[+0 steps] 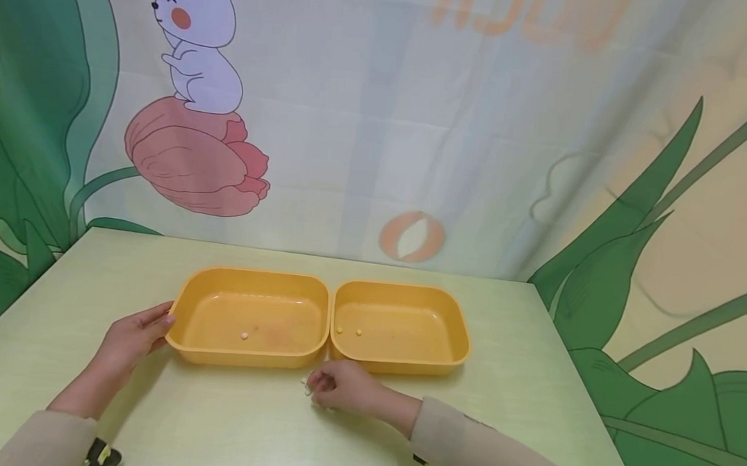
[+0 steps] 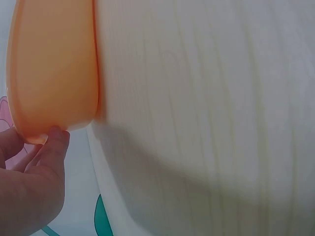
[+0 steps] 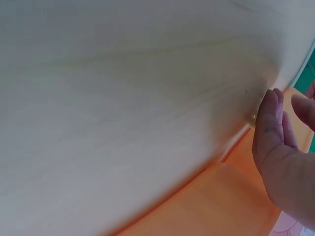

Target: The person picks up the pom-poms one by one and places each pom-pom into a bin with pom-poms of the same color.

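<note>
Two yellow plastic trays stand side by side on the table, the left tray (image 1: 249, 359) wider than the right tray (image 1: 405, 367). My left hand (image 1: 129, 340) holds the left tray by its outer rim, with thumb and fingers on either side of the edge in the left wrist view. One small pale bead (image 1: 244, 336) lies in that tray; two small yellowish beads (image 1: 359, 332) lie in the other. Just in front of the trays, my right hand (image 1: 344, 388) is low over the table, fingers bent, beside small pale pieces (image 1: 307, 388). In the right wrist view its thumb stands apart from the fingers.
The pale wood-grain table (image 1: 215, 421) runs back to a printed curtain (image 1: 327, 154) with a rabbit and flowers. Leaf-patterned cloth (image 1: 687, 358) hangs at the right side. A dark wrist device (image 1: 104, 454) shows by the left sleeve.
</note>
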Demonstrator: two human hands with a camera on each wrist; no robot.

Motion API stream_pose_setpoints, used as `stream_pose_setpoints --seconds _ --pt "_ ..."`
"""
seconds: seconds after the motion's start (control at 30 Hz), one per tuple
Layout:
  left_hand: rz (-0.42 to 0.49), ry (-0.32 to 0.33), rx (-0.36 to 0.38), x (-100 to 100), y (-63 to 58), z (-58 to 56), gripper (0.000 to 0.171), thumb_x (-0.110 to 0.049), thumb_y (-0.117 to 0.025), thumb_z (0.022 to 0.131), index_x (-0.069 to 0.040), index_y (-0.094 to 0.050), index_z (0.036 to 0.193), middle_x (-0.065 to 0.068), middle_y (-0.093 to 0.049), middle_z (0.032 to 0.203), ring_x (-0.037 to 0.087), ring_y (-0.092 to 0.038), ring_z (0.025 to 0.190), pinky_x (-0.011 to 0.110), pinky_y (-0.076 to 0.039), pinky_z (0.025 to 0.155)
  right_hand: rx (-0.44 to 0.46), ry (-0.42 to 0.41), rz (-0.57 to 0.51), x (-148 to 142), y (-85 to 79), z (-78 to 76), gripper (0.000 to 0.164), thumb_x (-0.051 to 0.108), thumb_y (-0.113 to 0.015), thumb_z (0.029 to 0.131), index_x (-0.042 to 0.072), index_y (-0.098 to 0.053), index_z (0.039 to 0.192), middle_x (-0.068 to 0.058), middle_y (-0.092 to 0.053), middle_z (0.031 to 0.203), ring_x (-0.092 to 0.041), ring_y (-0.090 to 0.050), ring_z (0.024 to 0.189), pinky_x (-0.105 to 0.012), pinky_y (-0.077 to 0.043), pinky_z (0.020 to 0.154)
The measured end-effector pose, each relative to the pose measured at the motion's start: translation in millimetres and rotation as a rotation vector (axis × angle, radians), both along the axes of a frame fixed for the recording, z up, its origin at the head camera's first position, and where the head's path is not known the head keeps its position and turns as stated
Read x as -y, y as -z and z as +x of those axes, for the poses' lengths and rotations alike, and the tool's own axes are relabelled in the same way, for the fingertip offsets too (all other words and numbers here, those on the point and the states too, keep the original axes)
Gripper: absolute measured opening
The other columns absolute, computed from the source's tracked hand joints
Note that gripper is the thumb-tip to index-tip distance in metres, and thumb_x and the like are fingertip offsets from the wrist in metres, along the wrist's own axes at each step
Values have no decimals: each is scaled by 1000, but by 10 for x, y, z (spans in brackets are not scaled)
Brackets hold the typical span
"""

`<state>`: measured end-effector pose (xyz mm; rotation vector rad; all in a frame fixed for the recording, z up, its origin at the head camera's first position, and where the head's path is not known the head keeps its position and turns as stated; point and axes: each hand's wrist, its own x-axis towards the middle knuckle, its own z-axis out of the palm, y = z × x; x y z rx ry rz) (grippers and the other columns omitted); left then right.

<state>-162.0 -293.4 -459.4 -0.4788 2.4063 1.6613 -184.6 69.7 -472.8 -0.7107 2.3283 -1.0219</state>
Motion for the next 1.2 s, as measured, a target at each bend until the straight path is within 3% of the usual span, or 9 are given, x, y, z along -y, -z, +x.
stream_pose_setpoints --seconds 0.3,0.63,0.93,1.2 --pt "-10 5 -9 15 5 -9 64 -36 -39 111 -1 -19 161 26 -24 166 43 -34 151 33 -49 106 -50 -9 29 66 -9 32 13 -2 -74 88 0 -73 100 -2 -69 82 0 -53 70 -9 -47 63" --pt "-6 -1 -1 10 -1 -15 64 -35 -39 111 -1 -19 161 26 -24 166 43 -34 151 32 -50 105 -114 1 38 87 13 24 9 -3 -72 87 0 -74 94 3 -65 75 3 -48 66 -9 -42 61" --pt "-7 -3 -9 5 11 -5 64 -36 -39 111 -1 -20 161 26 -24 166 43 -35 151 26 -53 101 -158 -5 45 106 -13 49 8 -4 -74 85 0 -75 92 -3 -66 74 2 -47 65 -9 -41 60" --pt "4 3 -13 12 23 -14 64 -36 -39 111 -1 -19 161 25 -24 166 42 -34 151 27 -53 102 -163 0 62 115 -9 48 5 -2 -74 87 0 -75 91 1 -64 73 3 -46 65 -9 -40 60"
